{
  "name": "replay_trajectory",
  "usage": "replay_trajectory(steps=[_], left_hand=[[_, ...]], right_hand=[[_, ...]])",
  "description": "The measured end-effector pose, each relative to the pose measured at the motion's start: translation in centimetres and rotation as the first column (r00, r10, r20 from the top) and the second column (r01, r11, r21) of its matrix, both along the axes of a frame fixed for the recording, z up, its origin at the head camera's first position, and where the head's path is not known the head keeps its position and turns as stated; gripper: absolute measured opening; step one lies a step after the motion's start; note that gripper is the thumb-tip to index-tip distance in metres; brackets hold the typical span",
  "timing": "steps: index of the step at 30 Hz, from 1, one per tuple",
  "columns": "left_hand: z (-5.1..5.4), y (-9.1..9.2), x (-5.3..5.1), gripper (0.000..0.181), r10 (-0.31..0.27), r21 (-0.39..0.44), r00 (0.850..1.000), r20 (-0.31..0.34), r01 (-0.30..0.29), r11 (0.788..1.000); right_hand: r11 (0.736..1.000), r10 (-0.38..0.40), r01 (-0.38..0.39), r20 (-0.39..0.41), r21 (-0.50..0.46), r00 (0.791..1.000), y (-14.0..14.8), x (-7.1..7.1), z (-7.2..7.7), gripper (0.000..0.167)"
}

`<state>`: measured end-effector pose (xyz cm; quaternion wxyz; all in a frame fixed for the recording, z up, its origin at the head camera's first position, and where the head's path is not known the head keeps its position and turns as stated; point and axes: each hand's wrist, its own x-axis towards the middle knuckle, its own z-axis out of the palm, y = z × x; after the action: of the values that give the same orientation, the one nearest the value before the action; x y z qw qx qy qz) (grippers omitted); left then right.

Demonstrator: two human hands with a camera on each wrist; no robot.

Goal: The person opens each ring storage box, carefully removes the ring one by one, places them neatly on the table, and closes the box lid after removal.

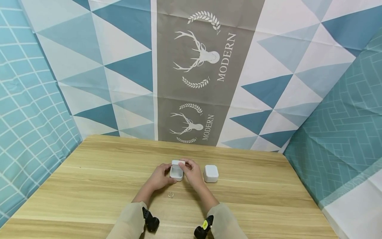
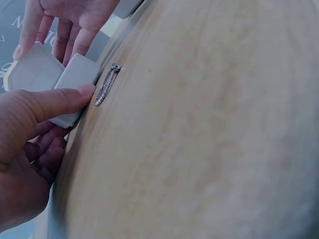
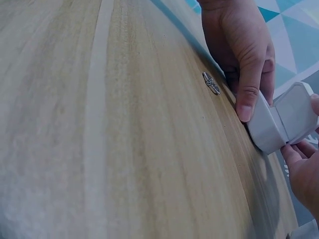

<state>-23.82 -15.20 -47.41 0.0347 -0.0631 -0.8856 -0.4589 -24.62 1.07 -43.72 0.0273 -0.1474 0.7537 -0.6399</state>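
Note:
A small white ring box [image 1: 176, 173] stands on the table with its lid raised. My left hand [image 1: 159, 177] holds the base, its thumb along the front side in the left wrist view. On the lid [image 3: 297, 110], my right hand [image 1: 193, 174] pinches the edge between thumb and fingers. Nearer to me, apart from both hands, lies a silvery ring [image 1: 170, 195] set with small stones, seen closer in the left wrist view. Whether anything sits inside the box is hard to tell.
A second white box [image 1: 211, 173], closed, stands just right of my right hand. The wooden table [image 1: 262, 192] reaches back to a patterned cloth backdrop [image 1: 191, 66], with further cloths at the left and right sides.

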Motion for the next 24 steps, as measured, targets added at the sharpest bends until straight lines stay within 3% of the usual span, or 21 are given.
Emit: replay_trajectory(steps=[24], left_hand=[[0.13,0.10,0.08,0.070,0.006,-0.017,1.000,0.001,-0.006,1.000]], right_hand=[[1.000,0.010,-0.009,-0.040,0.010,0.999,0.21,0.16,-0.35,0.033]])
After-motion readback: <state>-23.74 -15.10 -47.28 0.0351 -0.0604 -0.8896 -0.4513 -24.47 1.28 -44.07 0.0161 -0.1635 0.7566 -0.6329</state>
